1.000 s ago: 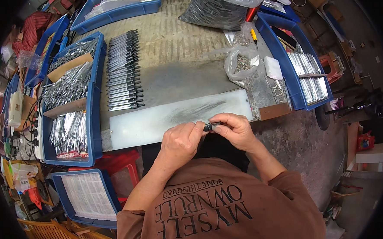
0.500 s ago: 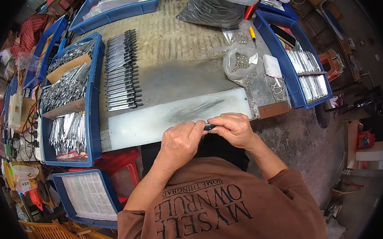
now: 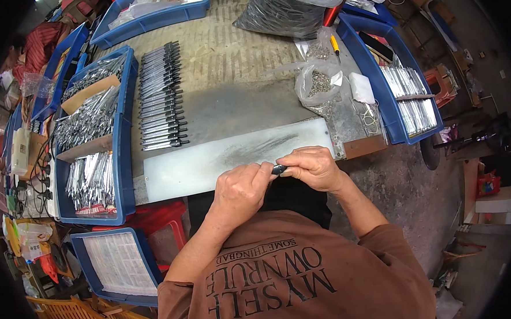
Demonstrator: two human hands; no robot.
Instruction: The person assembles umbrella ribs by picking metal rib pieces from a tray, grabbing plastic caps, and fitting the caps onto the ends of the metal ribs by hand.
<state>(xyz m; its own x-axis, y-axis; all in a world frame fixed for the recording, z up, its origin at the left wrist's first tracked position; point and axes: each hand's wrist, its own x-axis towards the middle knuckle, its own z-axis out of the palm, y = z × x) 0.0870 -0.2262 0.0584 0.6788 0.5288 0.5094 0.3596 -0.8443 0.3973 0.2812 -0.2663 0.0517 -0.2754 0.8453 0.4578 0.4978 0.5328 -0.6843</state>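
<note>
Blue bin on the left (image 3: 125,143) is crammed with thin metal rods (image 3: 88,119), split by dividers (image 3: 90,93); the one on the right (image 3: 372,78) has flat silvery strips (image 3: 418,116). Scuffed bench (image 3: 221,63), grimy floor (image 3: 390,193). Brown shirt (image 3: 188,304) has dark lettering (image 3: 268,286). Left hand (image 3: 241,186) and right hand (image 3: 311,165) are close together, both pinching a small black part (image 3: 279,169) by the white board's (image 3: 192,168) near edge.
</note>
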